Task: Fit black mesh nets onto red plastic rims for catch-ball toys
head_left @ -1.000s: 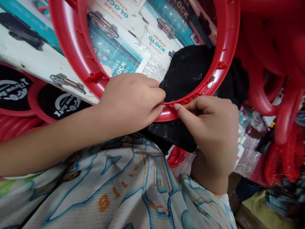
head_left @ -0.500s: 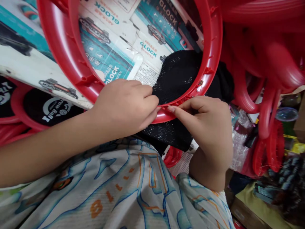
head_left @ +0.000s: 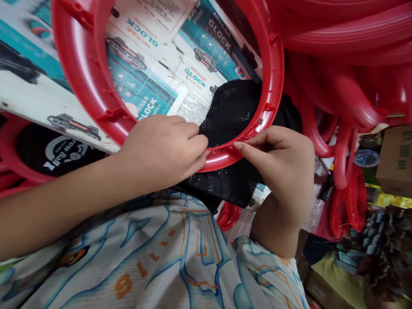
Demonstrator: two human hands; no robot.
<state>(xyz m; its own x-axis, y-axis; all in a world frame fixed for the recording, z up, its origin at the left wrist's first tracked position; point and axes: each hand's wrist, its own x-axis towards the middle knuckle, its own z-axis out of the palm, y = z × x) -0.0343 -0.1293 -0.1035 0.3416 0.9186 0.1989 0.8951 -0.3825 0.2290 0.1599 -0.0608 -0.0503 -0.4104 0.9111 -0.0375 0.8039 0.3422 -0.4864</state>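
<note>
A red plastic ring [head_left: 84, 71], its hollow ribbed side facing up, lies tilted over printed cardboard. Black mesh fabric [head_left: 233, 109] shows through its opening and spreads out beneath the near rim. My left hand [head_left: 164, 150] is closed over that near rim, fingers curled and their tips mostly hidden. To its right, my right hand [head_left: 280, 167] pinches thumb and forefinger together at the rim's inner edge. Whatever sits in that pinch is too small to make out. A short stretch of bare rim separates the two hands.
Cardboard boxes [head_left: 193, 81] with GLOCK lettering lie under the ring. More red rings [head_left: 322, 34] are piled at the upper right. At the left is a ring with black printed fabric [head_left: 69, 150]. A brown carton [head_left: 395, 161] stands on the right.
My right hand has slid a little along the rim, widening the gap from my left hand. The ring and my left hand appear slightly farther left in view.
</note>
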